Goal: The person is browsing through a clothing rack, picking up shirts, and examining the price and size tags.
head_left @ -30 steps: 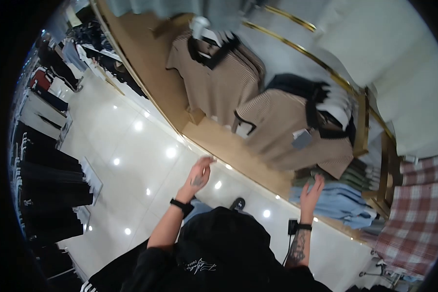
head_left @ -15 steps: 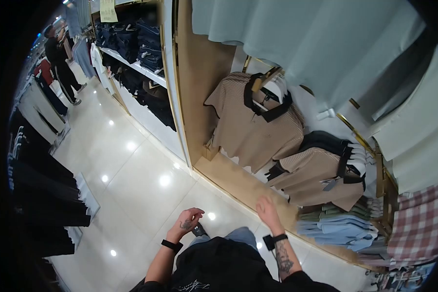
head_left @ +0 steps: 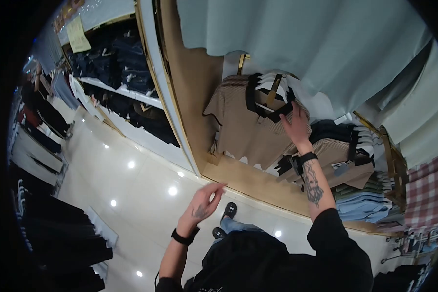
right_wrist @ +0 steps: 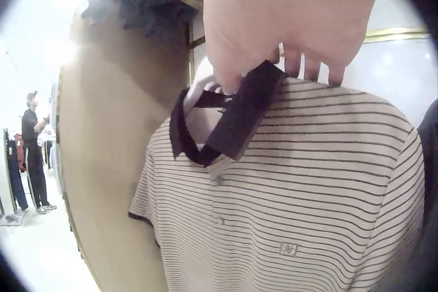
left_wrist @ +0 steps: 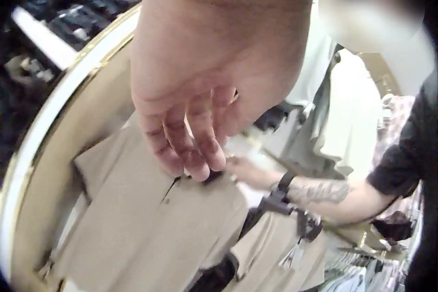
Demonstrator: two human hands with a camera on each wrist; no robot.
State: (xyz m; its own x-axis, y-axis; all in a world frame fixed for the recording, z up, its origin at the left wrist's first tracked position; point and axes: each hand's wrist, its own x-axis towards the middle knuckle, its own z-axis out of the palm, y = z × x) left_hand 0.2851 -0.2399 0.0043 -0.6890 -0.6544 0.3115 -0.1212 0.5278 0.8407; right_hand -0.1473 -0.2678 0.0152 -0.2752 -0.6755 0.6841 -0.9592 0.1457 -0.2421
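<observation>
A beige polo shirt with thin dark stripes and a black collar hangs on a white hanger, with more hangers behind it. My right hand reaches to this shirt beside its collar. In the right wrist view the thumb is at the collar, and the spread fingers touch the top of the shoulder, their tips partly hidden there. Over the floor in front of the rack, my left hand hangs in the air, fingers loosely bent and holding nothing.
A second group of striped polos hangs to the right, above folded-looking blue shirts. Pale blue cloth hangs over the rack. Dark jeans fill shelves at left. Black trousers hang across the aisle. Another person stands farther off.
My right hand has risen from above the wooden base to the polo's collar and shoulder. The left hand has moved slightly up and right. The head view has swung about.
</observation>
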